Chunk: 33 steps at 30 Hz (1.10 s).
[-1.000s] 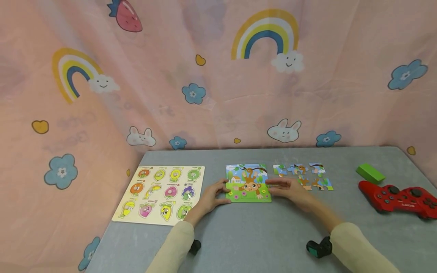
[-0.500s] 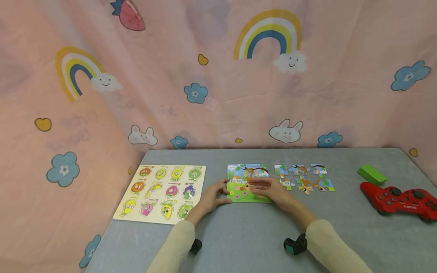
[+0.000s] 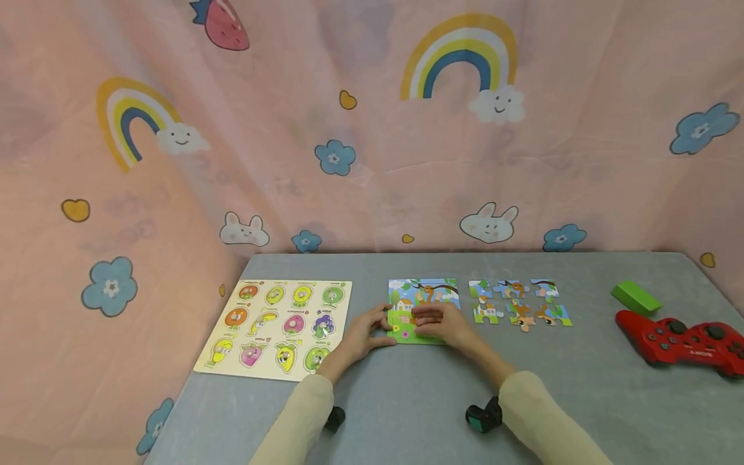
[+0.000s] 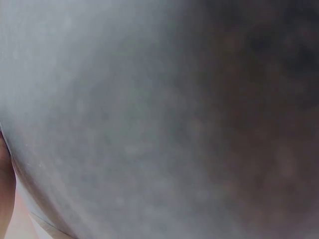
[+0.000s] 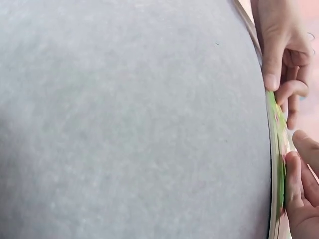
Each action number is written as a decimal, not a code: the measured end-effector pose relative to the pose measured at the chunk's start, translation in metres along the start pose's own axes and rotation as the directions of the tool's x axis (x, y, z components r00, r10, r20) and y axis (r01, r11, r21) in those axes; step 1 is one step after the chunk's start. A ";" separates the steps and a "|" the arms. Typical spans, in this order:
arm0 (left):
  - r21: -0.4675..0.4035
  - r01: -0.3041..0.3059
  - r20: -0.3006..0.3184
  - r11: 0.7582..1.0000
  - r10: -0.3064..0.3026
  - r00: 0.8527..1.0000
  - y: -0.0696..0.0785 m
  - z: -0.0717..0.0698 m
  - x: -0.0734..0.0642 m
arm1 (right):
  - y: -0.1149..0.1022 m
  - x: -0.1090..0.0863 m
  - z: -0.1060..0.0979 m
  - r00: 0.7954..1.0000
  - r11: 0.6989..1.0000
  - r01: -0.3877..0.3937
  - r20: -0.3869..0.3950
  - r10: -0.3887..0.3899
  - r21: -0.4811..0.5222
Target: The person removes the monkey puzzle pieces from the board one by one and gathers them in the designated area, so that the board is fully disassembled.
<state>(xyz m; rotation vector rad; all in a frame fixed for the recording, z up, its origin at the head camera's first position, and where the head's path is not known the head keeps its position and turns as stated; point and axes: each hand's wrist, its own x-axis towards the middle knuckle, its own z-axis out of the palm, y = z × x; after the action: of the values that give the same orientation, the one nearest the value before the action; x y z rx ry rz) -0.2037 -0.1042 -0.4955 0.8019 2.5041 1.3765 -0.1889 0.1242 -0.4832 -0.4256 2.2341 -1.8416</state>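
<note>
A monkey puzzle board [image 3: 414, 328] with a green border lies flat on the grey table. My left hand [image 3: 365, 332] holds its near left corner, thumb at the front edge and fingers along the left side. Over the board's right half extends my right hand [image 3: 444, 323], fingers nearly straight, covering much of the monkey. In the right wrist view, the left hand [image 5: 286, 45] has its thumb and a bent finger at the board's corner. The right hand [image 5: 305, 189] there lies along the board [image 5: 280, 174]; whether it presses is unclear. The left wrist view shows mostly blurred table.
Several loose jigsaw pieces [image 3: 488, 314] lie in two rows right of the board. A cream fruit puzzle board [image 3: 272, 329] is at the left. Farther right are a green block [image 3: 636, 298] and a red game controller [image 3: 680, 342]. A pink patterned curtain [image 3: 372, 194] hangs behind.
My right hand has moved left from the board's right edge to over its picture, uncovering loose pieces on the right. My left hand stays at the corner.
</note>
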 end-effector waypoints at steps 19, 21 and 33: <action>-0.019 -0.001 -0.011 1.000 0.001 1.000 -0.001 0.000 0.000 | -0.001 0.006 0.013 0.996 0.980 0.072 -0.035 -0.080 -0.188; -0.015 -0.006 -0.012 1.000 0.006 1.000 0.000 0.000 0.000 | -0.001 0.006 0.013 0.996 0.981 0.075 -0.033 -0.082 -0.177; -0.014 0.003 -0.014 1.000 -0.003 1.000 0.001 0.001 0.001 | -0.003 0.007 0.018 0.990 0.954 0.098 -0.073 -0.123 -0.282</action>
<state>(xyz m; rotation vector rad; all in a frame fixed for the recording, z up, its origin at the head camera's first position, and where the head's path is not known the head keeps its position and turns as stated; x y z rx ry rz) -0.2037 -0.1030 -0.4950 0.7884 2.5024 1.4017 -0.1889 0.1048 -0.4834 -0.5362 2.5925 -1.6284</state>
